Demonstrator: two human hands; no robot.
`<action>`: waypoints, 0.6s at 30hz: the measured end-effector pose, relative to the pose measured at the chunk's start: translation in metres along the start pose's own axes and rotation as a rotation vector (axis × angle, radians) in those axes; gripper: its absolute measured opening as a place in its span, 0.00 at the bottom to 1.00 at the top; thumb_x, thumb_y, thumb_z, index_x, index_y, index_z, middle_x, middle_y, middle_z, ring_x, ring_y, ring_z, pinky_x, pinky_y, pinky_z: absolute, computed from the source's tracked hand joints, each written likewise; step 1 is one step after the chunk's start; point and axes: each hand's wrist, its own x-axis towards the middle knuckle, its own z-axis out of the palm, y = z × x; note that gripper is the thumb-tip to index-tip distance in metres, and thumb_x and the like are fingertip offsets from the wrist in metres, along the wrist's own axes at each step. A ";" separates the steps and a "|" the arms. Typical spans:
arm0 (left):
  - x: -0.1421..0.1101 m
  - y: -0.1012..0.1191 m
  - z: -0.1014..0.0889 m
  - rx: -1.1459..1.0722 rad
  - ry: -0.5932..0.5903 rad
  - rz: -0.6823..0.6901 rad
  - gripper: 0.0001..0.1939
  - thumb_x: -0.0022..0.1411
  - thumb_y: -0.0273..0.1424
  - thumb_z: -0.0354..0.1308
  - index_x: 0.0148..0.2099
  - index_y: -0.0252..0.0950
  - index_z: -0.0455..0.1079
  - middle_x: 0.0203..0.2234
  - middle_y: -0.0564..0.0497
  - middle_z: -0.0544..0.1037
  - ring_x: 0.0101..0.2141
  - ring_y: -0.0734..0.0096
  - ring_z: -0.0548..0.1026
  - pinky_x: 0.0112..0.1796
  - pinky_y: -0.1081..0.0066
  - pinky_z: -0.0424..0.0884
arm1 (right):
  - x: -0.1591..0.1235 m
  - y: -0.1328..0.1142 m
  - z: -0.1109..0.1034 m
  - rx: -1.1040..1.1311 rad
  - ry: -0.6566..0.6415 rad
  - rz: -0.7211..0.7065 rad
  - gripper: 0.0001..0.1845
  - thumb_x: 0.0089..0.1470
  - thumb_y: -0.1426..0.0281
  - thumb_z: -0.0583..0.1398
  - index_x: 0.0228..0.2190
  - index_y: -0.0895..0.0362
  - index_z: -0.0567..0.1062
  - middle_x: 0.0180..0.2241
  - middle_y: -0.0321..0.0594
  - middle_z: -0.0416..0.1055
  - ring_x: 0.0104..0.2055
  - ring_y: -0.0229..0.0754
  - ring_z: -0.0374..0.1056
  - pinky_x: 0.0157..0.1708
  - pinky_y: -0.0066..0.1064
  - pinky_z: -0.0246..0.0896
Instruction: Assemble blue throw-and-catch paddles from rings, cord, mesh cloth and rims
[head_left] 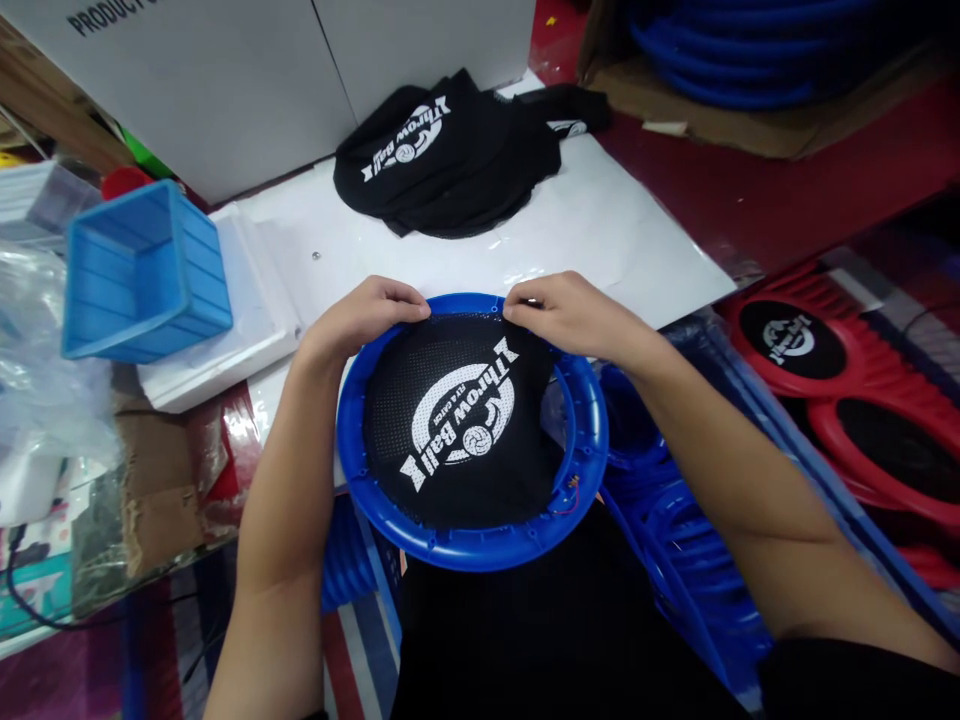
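Note:
A round blue plastic ring frame (pixel 465 552) lies at the table's near edge, partly over my lap. Black mesh fabric (pixel 390 400) with a white "Throw Ball" print stretches across most of it; on the right side a gap shows between cloth and rim. My left hand (pixel 379 310) pinches the mesh edge against the far left rim. With thumb and fingers closed, my right hand (pixel 551 308) grips the mesh edge at the far right rim. A thin red wire (pixel 574 495) sits at the lower right of the ring.
More printed black mesh pieces (pixel 465 170) are piled on the white tabletop (pixel 622 220). A blue bin (pixel 150 280) stands left on a white foam slab (pixel 225 340). Blue rings (pixel 675 540) fill a container at lower right, beside finished red discs (pixel 795 350). A large white box (pixel 247 90) stands behind.

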 end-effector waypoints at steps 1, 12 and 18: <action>0.001 0.001 -0.001 0.004 0.002 -0.007 0.08 0.51 0.38 0.70 0.34 0.41 0.83 0.35 0.49 0.85 0.41 0.58 0.79 0.52 0.55 0.72 | 0.003 0.000 -0.005 -0.019 -0.039 0.008 0.12 0.60 0.67 0.58 0.30 0.55 0.80 0.33 0.42 0.80 0.37 0.46 0.73 0.42 0.41 0.64; 0.001 0.007 0.002 -0.041 0.034 -0.021 0.04 0.50 0.34 0.71 0.31 0.41 0.83 0.32 0.49 0.85 0.39 0.61 0.79 0.50 0.57 0.73 | 0.008 -0.005 -0.005 -0.228 -0.089 -0.029 0.13 0.63 0.71 0.55 0.30 0.55 0.78 0.31 0.42 0.75 0.35 0.45 0.68 0.41 0.41 0.63; 0.000 0.002 -0.002 0.033 0.012 -0.005 0.05 0.54 0.35 0.70 0.33 0.41 0.84 0.33 0.48 0.85 0.38 0.61 0.78 0.46 0.58 0.72 | -0.005 0.001 0.010 -0.189 0.110 -0.119 0.14 0.67 0.68 0.54 0.33 0.54 0.77 0.46 0.49 0.68 0.44 0.49 0.67 0.48 0.45 0.67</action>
